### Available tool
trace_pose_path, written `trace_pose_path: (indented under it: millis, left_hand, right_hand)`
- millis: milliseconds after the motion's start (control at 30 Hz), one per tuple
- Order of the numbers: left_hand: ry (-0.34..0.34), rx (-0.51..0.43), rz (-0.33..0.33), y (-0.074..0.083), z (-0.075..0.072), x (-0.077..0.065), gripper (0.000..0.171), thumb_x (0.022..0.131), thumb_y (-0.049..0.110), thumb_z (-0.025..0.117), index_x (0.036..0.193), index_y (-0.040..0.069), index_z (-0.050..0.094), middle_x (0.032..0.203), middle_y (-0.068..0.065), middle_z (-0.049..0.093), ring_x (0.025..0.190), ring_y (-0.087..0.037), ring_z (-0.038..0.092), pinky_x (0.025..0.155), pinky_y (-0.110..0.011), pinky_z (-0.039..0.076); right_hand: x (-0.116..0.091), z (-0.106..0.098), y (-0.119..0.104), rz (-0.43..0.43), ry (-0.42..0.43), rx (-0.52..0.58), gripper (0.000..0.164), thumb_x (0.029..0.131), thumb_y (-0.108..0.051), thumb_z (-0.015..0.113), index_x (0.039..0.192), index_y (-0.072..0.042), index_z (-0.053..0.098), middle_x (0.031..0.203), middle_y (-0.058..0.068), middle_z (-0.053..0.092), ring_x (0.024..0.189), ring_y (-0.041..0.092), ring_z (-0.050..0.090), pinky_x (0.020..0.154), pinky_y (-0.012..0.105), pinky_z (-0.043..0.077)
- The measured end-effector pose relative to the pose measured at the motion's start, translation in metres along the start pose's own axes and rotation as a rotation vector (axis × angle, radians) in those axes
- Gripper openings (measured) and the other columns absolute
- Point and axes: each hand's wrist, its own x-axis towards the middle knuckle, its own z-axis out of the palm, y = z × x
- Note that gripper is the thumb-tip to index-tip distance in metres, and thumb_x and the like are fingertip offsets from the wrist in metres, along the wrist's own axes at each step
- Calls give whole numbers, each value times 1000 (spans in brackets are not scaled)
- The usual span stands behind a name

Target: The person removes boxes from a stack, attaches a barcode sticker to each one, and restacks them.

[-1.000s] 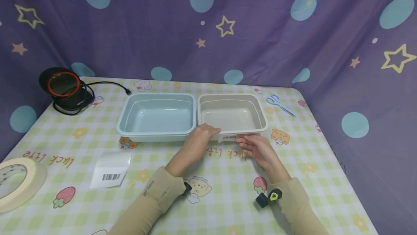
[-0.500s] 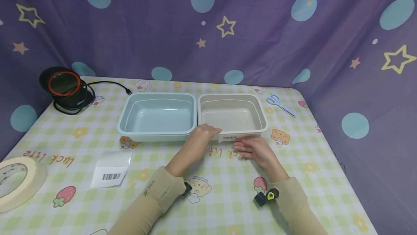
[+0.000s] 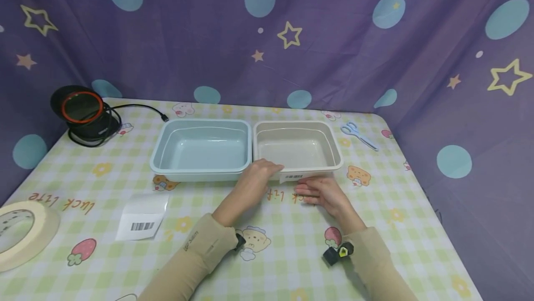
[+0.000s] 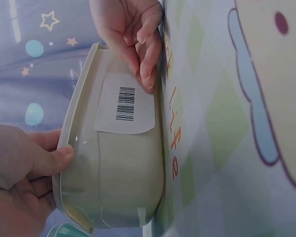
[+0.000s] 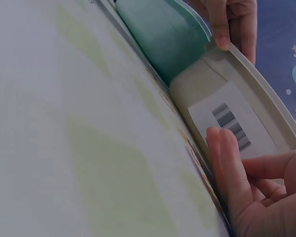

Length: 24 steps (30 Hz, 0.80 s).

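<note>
A beige plastic basin (image 3: 297,145) stands on the table, with a white barcode label (image 4: 123,106) on its near outer wall. My left hand (image 3: 254,178) grips that basin's rim near its left front corner, thumb outside and fingers over the edge. My right hand (image 3: 327,194) is at the label's right end, fairly straight fingers against its lower edge in the left wrist view. In the right wrist view its fingertips (image 5: 229,140) overlap the barcode. A second barcode label sheet (image 3: 142,220) lies flat on the table at the left.
A light blue basin (image 3: 200,176) stands directly left of the beige one. Blue scissors (image 3: 359,137) lie at the back right. A black device with a cable (image 3: 93,124) stands at the back left, and a tape roll (image 3: 46,231) lies at the left edge.
My right hand has slid slightly left and toward me along the label's lower edge. My left hand and both basins have stayed put.
</note>
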Motion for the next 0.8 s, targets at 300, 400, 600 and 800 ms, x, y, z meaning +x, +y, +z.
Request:
trace_pose_path:
  millis: [300, 400, 600, 800]
  left_hand:
    - [-6, 5, 3, -1, 0, 0, 55, 71, -25, 57, 118, 2, 67, 111, -11, 72, 104, -27, 67, 94, -37, 55]
    - [-5, 16, 5, -1, 0, 0, 54, 71, -24, 58, 117, 2, 68, 111, -11, 73, 103, -26, 67, 93, -37, 55]
    - [4, 10, 9, -1, 0, 0, 53, 71, -24, 56, 116, 2, 69, 109, -11, 73, 102, -27, 67, 92, -37, 55]
    - [5, 13, 12, -1, 0, 0, 54, 70, -24, 57, 115, 3, 69, 109, -11, 73, 102, -27, 67, 91, -37, 55]
  right_hand:
    - [5, 15, 0, 13, 12, -6, 40, 102, -11, 42, 132, 16, 46, 92, 4, 76, 84, 10, 72, 69, 25, 60]
    - [7, 21, 0, 6, -11, -5, 40, 102, -10, 42, 132, 17, 46, 94, 6, 76, 85, 10, 73, 68, 24, 60]
    - [11, 35, 1, -6, -44, -9, 40, 101, -10, 44, 132, 17, 46, 98, 10, 75, 86, 11, 73, 68, 24, 60]
    - [15, 47, 1, -20, -73, -9, 40, 102, -9, 42, 132, 17, 45, 104, 18, 73, 86, 11, 72, 70, 24, 60]
